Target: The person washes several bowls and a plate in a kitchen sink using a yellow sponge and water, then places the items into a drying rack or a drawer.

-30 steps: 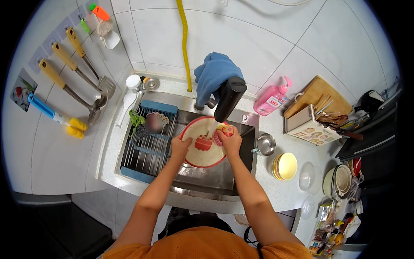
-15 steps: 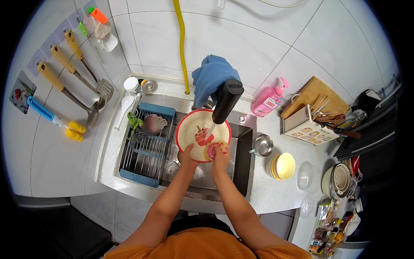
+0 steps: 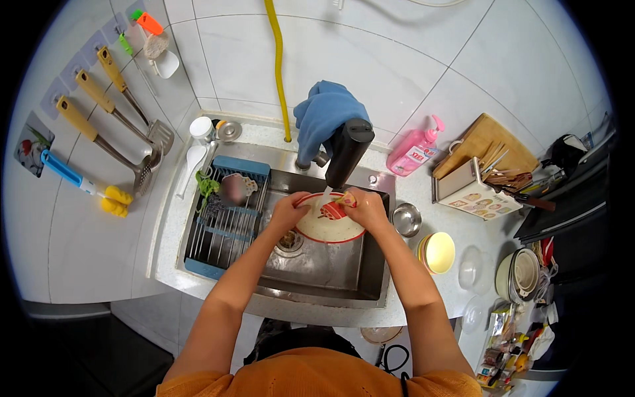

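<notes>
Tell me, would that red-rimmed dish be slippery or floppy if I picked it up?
The red-rimmed dish would probably be slippery, because water is running onto it from the black faucet. It's likely stiff, not floppy: it shows a smooth, unsagging curve between the left hand and right hand.

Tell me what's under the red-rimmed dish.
The steel sink shows around the dish, its drain to the left; whatever lies directly beneath the dish is covered.
</notes>
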Tool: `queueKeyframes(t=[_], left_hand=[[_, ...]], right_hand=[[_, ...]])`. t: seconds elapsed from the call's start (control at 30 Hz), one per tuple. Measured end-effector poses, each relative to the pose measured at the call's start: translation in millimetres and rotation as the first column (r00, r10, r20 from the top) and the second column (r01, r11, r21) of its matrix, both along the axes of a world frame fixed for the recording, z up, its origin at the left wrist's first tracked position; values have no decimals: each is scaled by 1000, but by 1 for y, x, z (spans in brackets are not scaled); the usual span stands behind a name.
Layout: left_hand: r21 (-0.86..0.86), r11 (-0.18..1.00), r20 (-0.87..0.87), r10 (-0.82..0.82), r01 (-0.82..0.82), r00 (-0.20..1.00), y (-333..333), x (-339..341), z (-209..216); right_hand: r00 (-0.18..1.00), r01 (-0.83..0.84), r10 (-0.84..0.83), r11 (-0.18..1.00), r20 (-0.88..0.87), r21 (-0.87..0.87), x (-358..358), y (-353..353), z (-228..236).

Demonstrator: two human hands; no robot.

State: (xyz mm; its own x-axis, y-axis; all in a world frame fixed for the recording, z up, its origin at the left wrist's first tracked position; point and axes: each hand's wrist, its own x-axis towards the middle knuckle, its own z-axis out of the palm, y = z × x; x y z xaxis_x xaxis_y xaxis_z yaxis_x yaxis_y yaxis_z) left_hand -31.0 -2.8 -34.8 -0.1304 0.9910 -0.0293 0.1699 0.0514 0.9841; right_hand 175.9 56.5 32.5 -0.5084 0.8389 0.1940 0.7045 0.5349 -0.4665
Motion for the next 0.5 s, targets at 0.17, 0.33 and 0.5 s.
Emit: queueKeyframes(t=[0.17, 0.33, 0.5], left_hand=[[43, 990, -270, -116, 133, 956, 9, 4, 17], [-42, 997, -272, 48, -62, 961, -1, 3, 21], [-193, 938, 146, 316, -286, 937, -14, 6, -9]], right_hand=[[978, -169, 166, 985, 124, 17, -15, 7, 2], [998, 57, -58, 995, -5, -83, -27, -2, 10], [873, 392, -375, 920, -310, -9, -32, -4, -38]])
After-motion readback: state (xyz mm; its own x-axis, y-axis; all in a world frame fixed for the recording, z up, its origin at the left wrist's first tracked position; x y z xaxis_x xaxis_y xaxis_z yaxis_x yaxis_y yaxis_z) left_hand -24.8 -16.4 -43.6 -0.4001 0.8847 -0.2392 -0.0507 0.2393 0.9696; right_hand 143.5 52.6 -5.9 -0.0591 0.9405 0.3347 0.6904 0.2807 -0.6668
